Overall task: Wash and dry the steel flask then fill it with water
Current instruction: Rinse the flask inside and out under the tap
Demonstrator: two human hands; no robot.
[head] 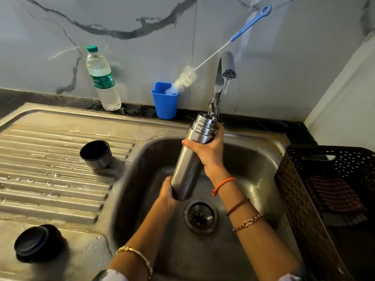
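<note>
The steel flask (187,163) is tilted over the sink basin (253,159), its open threaded mouth just under the tap (228,65). A thin stream of water runs from the tap into the mouth. My right hand (207,151) grips the flask just below the neck. My left hand (167,192) holds its base from below. The flask's steel cup lid (96,154) lies on its side on the draining board. Its black stopper (35,243) sits at the near left of the board.
A blue cup (164,102) with a blue-handled bottle brush (186,78) stands against the back wall. A plastic water bottle (102,80) leans there too. A dark perforated basket (304,199) with a striped cloth (336,195) sits right of the sink. The drain (200,217) is below the flask.
</note>
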